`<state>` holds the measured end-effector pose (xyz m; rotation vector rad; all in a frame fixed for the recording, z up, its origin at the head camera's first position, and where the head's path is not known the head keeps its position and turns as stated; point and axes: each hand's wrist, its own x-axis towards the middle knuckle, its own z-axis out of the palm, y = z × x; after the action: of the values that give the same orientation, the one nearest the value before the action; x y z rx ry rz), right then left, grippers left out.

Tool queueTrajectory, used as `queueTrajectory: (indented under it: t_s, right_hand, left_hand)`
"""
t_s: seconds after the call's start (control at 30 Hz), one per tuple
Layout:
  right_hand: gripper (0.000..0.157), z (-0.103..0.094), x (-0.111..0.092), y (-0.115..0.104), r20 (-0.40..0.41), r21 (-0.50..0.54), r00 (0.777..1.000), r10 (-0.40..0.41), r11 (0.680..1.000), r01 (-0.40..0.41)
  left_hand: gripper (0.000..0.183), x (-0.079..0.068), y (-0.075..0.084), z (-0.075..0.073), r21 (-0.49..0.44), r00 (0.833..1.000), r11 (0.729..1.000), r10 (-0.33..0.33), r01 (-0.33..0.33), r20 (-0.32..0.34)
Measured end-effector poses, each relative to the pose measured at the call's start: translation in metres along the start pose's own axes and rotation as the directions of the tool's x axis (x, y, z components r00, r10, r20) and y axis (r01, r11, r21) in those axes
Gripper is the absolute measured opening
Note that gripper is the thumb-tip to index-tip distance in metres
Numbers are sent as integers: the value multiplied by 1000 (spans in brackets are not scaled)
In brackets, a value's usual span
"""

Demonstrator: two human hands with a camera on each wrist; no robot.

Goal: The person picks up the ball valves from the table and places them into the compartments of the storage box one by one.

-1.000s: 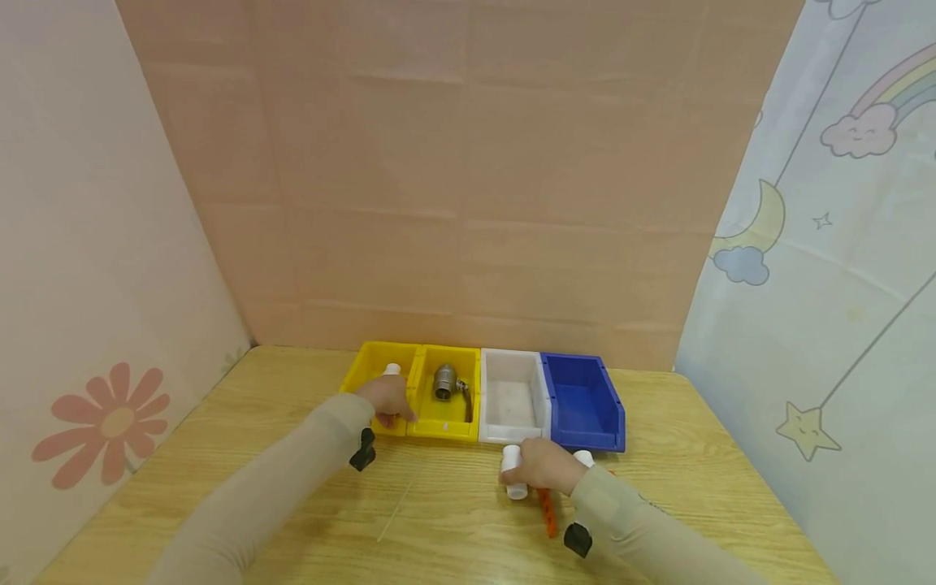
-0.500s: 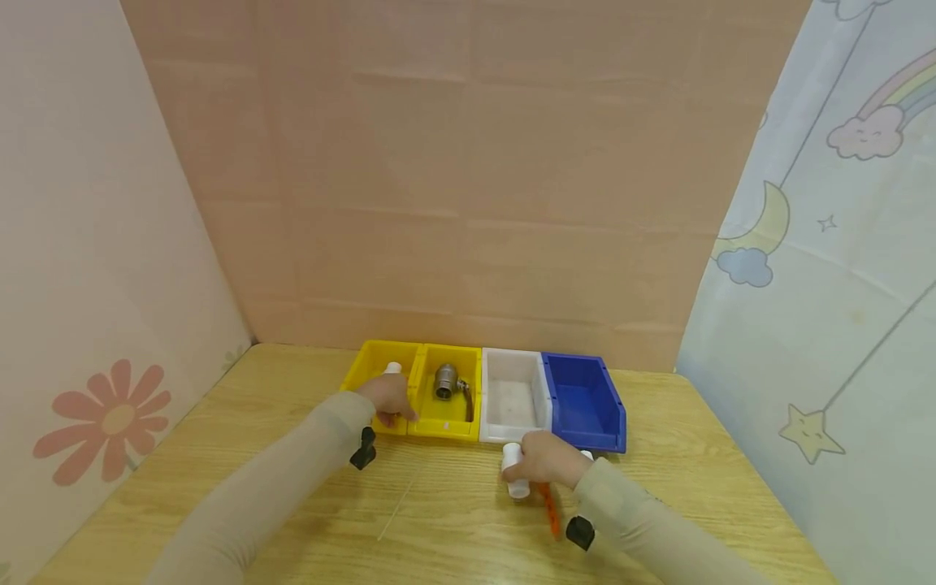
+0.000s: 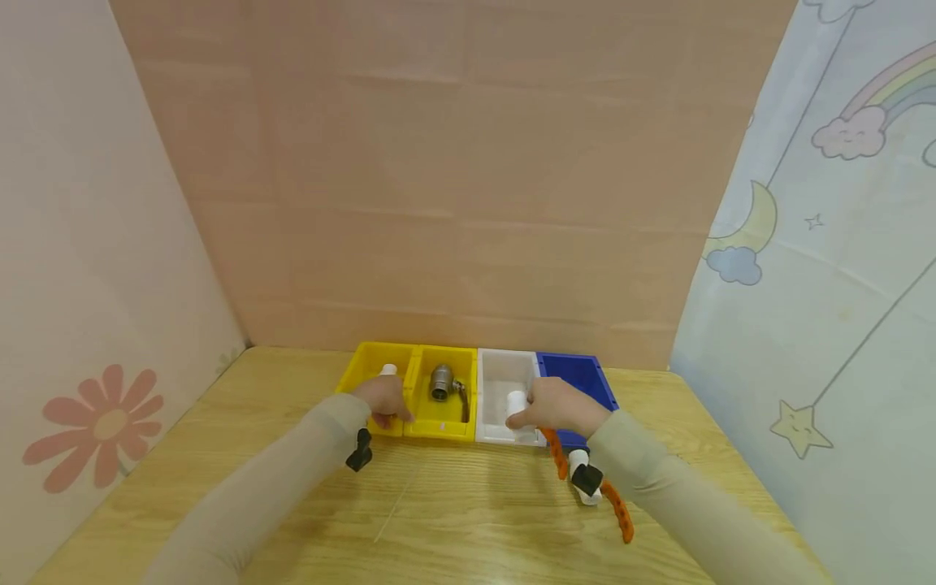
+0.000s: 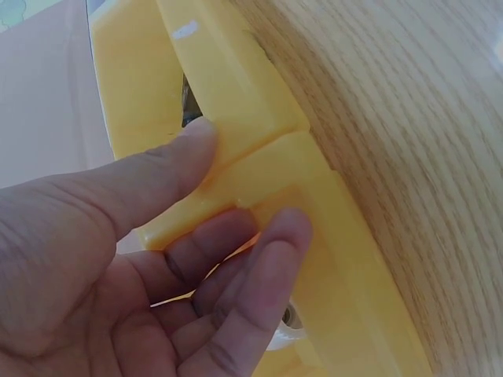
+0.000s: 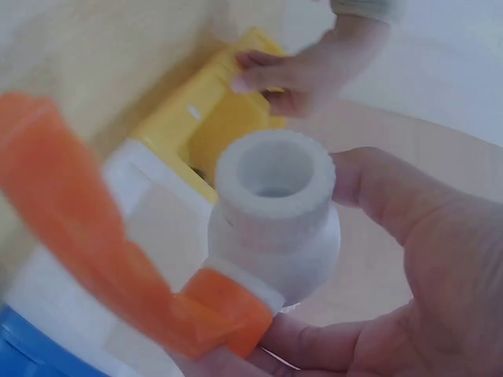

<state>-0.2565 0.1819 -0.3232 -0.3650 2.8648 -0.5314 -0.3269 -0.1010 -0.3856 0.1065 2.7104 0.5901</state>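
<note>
The right hand (image 3: pixel 563 406) is grasping the white valve (image 3: pixel 515 402) by its body, the thumb and fingers bearing on opposite sides. The valve is occupying the space at the fingertips, over the front part of the white bin (image 3: pixel 500 370); its height is not readable. The orange handle (image 5: pixel 86 228) is projecting below the hand toward the person, near the front corner shared with the blue bin (image 3: pixel 578 372), so it is probably presenting the main snag risk. For good control, the right hand should be bearing on the rigid body, since the handle may be swivelling, and the wrist should be keeping the handle clear of the rim. Beneath the right wrist, a second white valve (image 3: pixel 582 470) is lying on the counter (image 3: pixel 468 520). The left hand (image 3: pixel 382 398) is hovering at the left yellow bin (image 3: pixel 374 355), released, its fingers bending loosely.
</note>
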Motion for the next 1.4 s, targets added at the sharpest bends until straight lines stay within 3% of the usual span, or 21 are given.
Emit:
queueTrajectory:
  t_s: [0.13, 0.33, 0.47, 0.8, 1.03, 1.23, 1.4]
  right_hand:
    - [52, -23, 9, -4, 2, -25, 1000, -20, 999, 20]
    - [48, -49, 24, -5, -13, -36, 1000, -3, 999, 2]
    - [37, -65, 34, -7, -10, 6, 999, 32, 999, -32]
    - [36, -94, 61, -18, 18, 148, 994, 108, 983, -109]
    - [32, -92, 79, -19, -13, 146, 987, 163, 976, -160]
    - [31, -73, 95, -11, -24, 142, 985, 174, 975, -169]
    - [38, -53, 107, -4, -43, 226, 975, 217, 953, -202]
  left_hand:
    - [31, -2, 0, 0, 3, 1000, 1000, 5, -5, -6]
    - [29, -4, 1, -1, 2, 1000, 1000, 10, -10, -6]
    - [29, -4, 2, -1, 9, 1000, 1000, 9, -9, -7]
    - [34, 2, 0, 0, 11, 1000, 1000, -21, 21, 2]
    - [32, 4, 1, 0, -8, 1000, 1000, -20, 20, 7]
    - [32, 1, 4, 0, -3, 1000, 1000, -14, 14, 13]
    - [31, -1, 3, -1, -27, 1000, 1000, -10, 11, 20]
